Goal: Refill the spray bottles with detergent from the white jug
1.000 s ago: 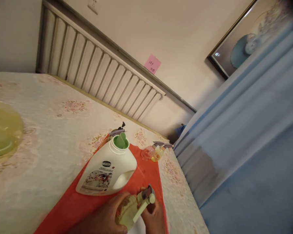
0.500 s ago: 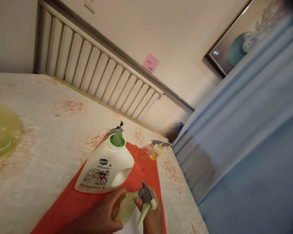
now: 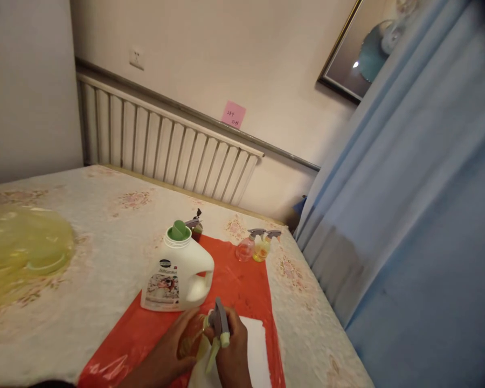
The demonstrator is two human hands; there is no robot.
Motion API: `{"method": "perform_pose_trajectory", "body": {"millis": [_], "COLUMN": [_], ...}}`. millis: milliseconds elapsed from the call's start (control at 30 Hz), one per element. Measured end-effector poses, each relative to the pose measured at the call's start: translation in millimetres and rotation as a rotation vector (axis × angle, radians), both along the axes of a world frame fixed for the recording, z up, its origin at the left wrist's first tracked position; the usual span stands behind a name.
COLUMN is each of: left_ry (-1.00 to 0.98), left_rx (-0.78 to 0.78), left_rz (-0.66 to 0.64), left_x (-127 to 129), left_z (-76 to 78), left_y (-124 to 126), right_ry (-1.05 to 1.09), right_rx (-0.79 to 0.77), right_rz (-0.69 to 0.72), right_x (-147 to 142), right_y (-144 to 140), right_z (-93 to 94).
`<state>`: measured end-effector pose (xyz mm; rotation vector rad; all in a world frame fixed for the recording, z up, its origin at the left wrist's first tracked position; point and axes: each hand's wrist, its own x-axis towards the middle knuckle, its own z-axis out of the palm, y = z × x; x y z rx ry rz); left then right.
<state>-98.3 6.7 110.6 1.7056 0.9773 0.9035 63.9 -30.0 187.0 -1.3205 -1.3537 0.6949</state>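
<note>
A small clear spray bottle (image 3: 192, 335) with a grey and pale green spray head (image 3: 219, 323) is between my hands. My left hand (image 3: 172, 350) wraps round the bottle's body. At the spray head, my right hand (image 3: 234, 345) has its fingers closed about the neck and the back of the head. Just beyond them stands a white detergent jug (image 3: 175, 280), upright, its green-rimmed mouth uncovered. Beneath lie a red plastic sheet (image 3: 234, 285) and a white paper or cloth (image 3: 255, 345), partly covered by my hands.
A pink spray bottle (image 3: 246, 249) and a yellow one (image 3: 262, 250) stand at the sheet's far right. Another sprayer (image 3: 194, 222) is partly behind the jug. A yellow translucent bag or container (image 3: 32, 248) lies left on the floral tablecloth (image 3: 105, 237). A blue curtain (image 3: 380, 226) hangs right.
My view has levelled and swung, so the jug looks more upright and more of the yellow item shows. Both hands still hold the spray bottle, which has turned slightly.
</note>
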Motion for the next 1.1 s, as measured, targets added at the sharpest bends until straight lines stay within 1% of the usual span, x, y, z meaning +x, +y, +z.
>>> {"method": "perform_pose_trajectory", "body": {"millis": [167,233,300,400,533,667,800,900,1000,1100], "left_ry": [0.083,0.082,0.069,0.053,0.027,-0.010,-0.023,-0.029,-0.053,-0.081], "left_rx": [0.130,0.179,0.204,0.202,0.189,0.136,0.113,0.101,0.077,0.068], "left_rz": [0.206,0.275,0.317,0.329,0.321,0.297,0.264,0.274,0.277,0.263], "left_x": [20.7,29.8,35.3,36.6,31.8,25.3,19.9,19.2,20.7,21.7], "left_z": [23.0,32.2,39.1,44.1,44.5,43.5,40.4,37.3,34.6,32.0], "left_y": [-10.6,-12.5,-14.3,-17.4,-20.3,-19.3,-17.5,-17.9,-18.6,-18.2], "right_ry": [0.030,0.026,-0.005,-0.031,0.014,0.069,0.129,0.167,0.219,0.280], "right_rx": [0.048,0.055,0.079,0.110,0.084,0.048,0.023,0.008,-0.012,-0.038], "right_rz": [0.015,0.012,0.001,0.007,0.083,0.163,0.290,0.378,0.443,0.476], "right_x": [-3.6,-4.3,-5.0,-6.1,-7.1,-6.3,-1.2,4.8,11.2,18.6], "right_y": [6.4,8.2,9.1,10.3,14.3,18.6,19.8,21.7,25.3,25.6], "right_z": [2.1,1.3,0.7,1.7,3.8,5.5,10.3,13.3,11.9,6.7]}}
